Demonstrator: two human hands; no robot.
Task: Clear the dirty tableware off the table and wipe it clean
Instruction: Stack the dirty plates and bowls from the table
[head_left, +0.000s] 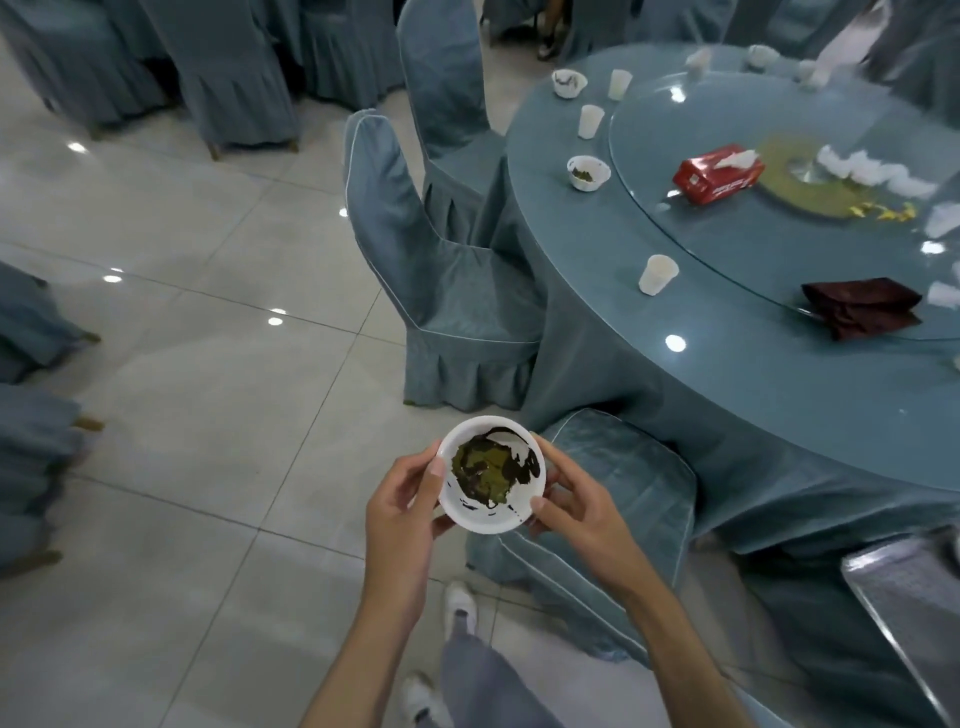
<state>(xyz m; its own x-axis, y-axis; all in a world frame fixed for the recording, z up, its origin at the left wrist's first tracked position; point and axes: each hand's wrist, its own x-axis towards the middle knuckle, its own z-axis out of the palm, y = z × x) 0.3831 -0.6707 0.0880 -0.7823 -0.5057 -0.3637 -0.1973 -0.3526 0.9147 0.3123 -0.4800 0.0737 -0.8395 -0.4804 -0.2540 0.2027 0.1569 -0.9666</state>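
While left hand (402, 501) and right hand (579, 501) fingers clasp the bowl (485, 517), tissue pack (717, 179) lettering is unreadable.

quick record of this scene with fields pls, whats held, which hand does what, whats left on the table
held: dirty bowl, dark leafy scraps inside, over the floor beside the table
left hand: holds the bowl's left side, thumb on rim
right hand: holds its right side, thumb on rim
table: round, blue, with glass turntable
left to clear: near bowl, far bowl, white cups
on turntable: red tissue pack, dark red cloth
nearby: covered chair
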